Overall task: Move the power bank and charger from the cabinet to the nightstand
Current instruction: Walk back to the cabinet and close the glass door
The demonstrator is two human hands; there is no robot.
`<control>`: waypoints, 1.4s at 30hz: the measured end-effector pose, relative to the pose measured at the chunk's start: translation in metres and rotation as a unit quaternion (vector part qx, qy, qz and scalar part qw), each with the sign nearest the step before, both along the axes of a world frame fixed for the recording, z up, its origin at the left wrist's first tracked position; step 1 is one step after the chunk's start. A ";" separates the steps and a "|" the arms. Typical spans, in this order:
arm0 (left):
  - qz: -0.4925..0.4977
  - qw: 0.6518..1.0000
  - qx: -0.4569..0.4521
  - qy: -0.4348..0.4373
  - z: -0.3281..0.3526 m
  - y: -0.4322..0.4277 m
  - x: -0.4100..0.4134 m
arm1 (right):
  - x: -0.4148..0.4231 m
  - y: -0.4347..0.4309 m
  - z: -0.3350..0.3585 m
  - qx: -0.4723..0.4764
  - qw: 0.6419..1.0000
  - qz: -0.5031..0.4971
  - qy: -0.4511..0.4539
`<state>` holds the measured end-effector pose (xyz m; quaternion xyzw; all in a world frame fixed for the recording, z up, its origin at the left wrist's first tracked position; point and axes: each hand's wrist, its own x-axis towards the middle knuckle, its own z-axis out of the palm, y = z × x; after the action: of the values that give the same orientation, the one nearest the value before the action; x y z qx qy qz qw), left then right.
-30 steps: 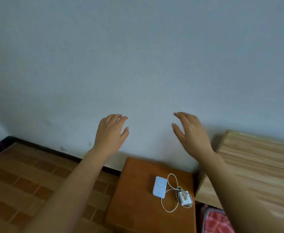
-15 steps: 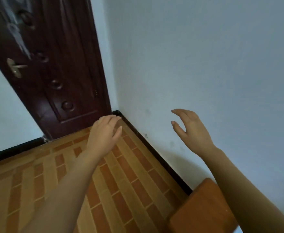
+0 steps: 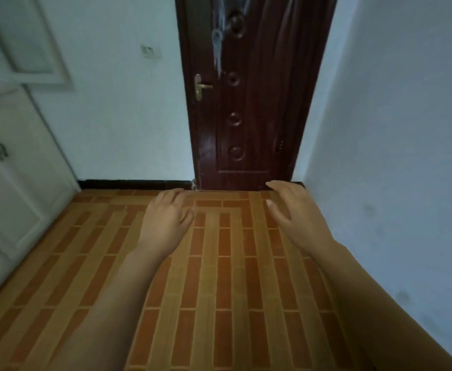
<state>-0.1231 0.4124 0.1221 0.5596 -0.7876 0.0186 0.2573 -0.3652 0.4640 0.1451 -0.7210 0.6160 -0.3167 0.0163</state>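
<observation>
Since half a second ago the view has swung further left: the orange nightstand corner that sat under the right forearm has gone out of sight, and the dark door, then off to the upper left, now stands straight ahead of both hands. A second ago the power bank and charger lay on that nightstand; neither they nor the nightstand show now.

Both arms reach forward, bare, over the floor [image 3: 219, 277], which is tiled in orange and tan brick-like strips. The left hand [image 3: 166, 220] is palm down with fingers loosely spread and slightly curled, holding nothing. The right hand [image 3: 297, 215] is also palm down, thumb held apart from the fingers, fingers relaxed and separated, empty as well. The two hands are well apart, with bare floor between them.

Beyond the fingertips of both hands stands the dark brown door [image 3: 249, 108], closed, with round carved knobs down its middle and a brass handle [image 3: 200, 87] on its left edge. A black skirting strip [image 3: 131, 184] runs along the wall's foot, beyond the left hand. Far to the left of the left hand is a white cabinet [image 3: 13, 167] with panelled doors and a dark handle, blurred. A pale wall [image 3: 396, 156] rises just beside the right forearm.
</observation>
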 end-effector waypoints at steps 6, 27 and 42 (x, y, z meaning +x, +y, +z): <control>0.114 0.993 0.022 -0.003 0.000 -0.011 0.068 | 0.063 -0.069 -0.006 0.012 0.992 0.127 -0.013; 0.335 0.940 0.041 0.041 -0.018 -0.110 0.112 | 0.126 -0.275 -0.022 0.044 0.939 0.342 0.011; 0.371 0.923 0.046 0.093 -0.051 -0.268 0.209 | 0.221 -0.447 -0.050 0.069 0.933 0.352 0.022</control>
<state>0.0861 0.1448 0.0711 0.8224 -0.4957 0.0241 0.2781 -0.1440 0.0166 0.0956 -0.8956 0.3435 -0.2315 0.1624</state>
